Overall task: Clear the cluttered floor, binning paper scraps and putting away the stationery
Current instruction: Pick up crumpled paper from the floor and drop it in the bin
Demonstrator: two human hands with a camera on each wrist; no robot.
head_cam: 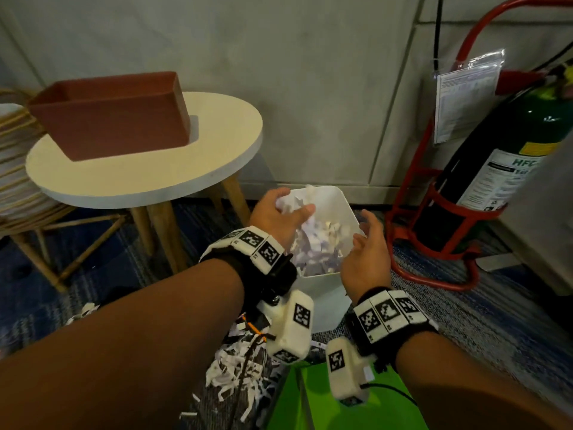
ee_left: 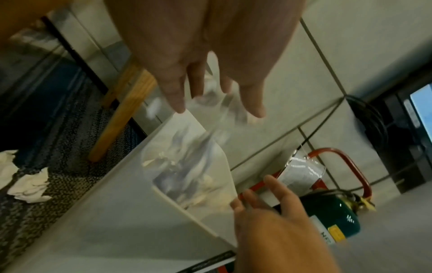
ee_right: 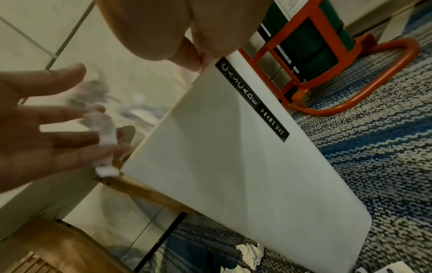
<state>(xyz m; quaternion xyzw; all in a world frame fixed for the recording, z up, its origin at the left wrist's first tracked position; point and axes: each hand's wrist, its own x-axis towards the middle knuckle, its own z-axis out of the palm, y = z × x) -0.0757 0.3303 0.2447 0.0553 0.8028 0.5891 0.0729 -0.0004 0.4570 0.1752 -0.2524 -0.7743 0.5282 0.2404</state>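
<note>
My left hand (head_cam: pixel 293 202) hovers over the white bin (head_cam: pixel 325 293), fingers spread, and white paper scraps (ee_left: pixel 210 99) are slipping off them into the bin. The left wrist view shows those fingers straight and the scraps blurred in mid-fall. My right hand (head_cam: pixel 364 231) hangs empty over the bin's right rim, fingers loose. Torn paper (head_cam: pixel 319 243) fills the bin. Shredded paper (head_cam: pixel 242 367) lies on the carpet below my left wrist, and crumpled paper balls (ee_left: pixel 30 186) sit beside the bin (ee_left: pixel 117 212).
A round white table (head_cam: pixel 155 175) carrying a brown box (head_cam: pixel 114 116) stands left of the bin, with a rattan chair (head_cam: pixel 18 169) beyond it. A green fire extinguisher (head_cam: pixel 502 169) in a red stand (head_cam: pixel 434 274) is close on the right. A green sheet (head_cam: pixel 310 398) lies near me.
</note>
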